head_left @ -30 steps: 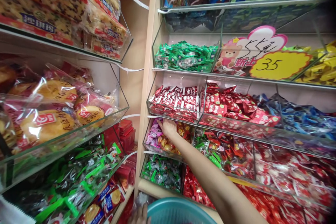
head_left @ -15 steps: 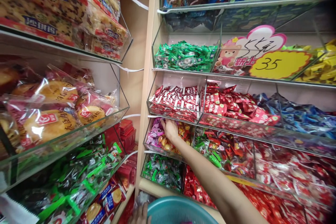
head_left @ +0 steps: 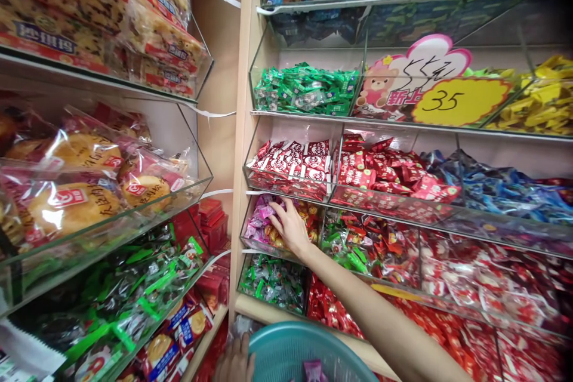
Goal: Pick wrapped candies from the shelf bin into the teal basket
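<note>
Reaching above the teal basket with the right hand, loosely curled over crinkly purple-wrapped candies in a clear-walled bin; cannot tell whether gripping any. Resting the left hand at the left rim of this one round, ribbed plastic basket, with unclear grip. Inside the basket, at least one purple wrapper. High above the basket, two signs, one pink-edged, one yellow and scalloped. Behind the basket, pale wooden shelving.
</note>
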The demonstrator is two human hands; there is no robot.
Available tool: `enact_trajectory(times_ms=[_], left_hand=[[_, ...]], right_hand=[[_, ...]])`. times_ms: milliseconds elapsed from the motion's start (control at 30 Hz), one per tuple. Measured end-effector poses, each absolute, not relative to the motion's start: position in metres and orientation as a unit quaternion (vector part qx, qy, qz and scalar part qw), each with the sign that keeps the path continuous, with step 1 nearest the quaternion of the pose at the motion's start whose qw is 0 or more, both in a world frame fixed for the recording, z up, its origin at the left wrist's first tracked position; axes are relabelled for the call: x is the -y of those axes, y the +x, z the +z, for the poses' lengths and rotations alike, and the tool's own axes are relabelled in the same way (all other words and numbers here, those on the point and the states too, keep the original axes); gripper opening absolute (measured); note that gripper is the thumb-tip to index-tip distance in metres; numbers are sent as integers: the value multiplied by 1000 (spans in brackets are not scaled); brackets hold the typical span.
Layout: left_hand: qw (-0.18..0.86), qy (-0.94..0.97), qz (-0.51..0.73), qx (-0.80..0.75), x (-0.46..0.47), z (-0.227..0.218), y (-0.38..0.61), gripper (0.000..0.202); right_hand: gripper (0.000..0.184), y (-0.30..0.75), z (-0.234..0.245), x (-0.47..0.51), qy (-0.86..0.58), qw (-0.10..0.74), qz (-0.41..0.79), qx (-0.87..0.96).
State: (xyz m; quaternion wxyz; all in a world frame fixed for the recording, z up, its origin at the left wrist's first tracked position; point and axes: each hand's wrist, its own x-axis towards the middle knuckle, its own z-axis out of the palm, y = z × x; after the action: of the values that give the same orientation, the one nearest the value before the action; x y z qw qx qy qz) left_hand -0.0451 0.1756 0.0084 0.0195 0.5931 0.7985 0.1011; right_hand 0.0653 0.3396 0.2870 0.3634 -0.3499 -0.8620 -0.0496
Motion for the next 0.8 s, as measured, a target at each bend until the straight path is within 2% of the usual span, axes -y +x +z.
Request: enact_trajectory(times_ms=[200,300,600,800], left_hand=[[-7,608,80,-790,-173,9,-42,50],[-23,618,59,-783,-171,16,-40,47],[-16,638,29,-769,-168,34,-32,42],[-12,636,4,-772,-165,48,-30,41]], right_hand=[[38,110,265,-294,-246,404,-30,880],[39,149,238,-262,-205,381,-18,901],[37,254,125,-203,-289,130,44,947],[41,264,89,-199,-299,-11,104,948]])
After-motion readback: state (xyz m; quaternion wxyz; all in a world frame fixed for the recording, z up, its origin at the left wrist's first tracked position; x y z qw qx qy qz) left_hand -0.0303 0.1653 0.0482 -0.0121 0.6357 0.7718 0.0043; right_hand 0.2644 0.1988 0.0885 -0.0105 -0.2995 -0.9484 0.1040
